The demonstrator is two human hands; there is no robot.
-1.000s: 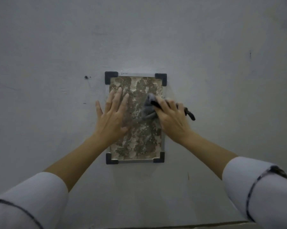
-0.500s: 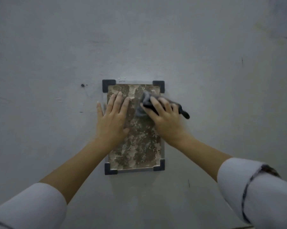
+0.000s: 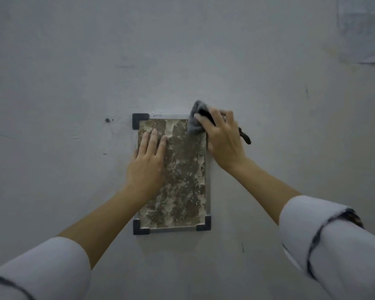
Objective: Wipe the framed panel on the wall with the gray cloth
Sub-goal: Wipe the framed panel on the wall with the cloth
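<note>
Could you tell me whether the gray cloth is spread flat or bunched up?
Bunched up: the gray cloth shows as a crumpled wad gripped by the right hand.

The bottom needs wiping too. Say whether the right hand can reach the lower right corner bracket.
Probably yes: the right hand grips the gray cloth top right, the panel is bare down to the bracket, and the left hand rests on its left side.

With left hand point(image 3: 146, 163) flat on framed panel point(image 3: 184, 191), right hand point(image 3: 223, 144) grips gray cloth point(image 3: 195, 124) at its corner.
</note>
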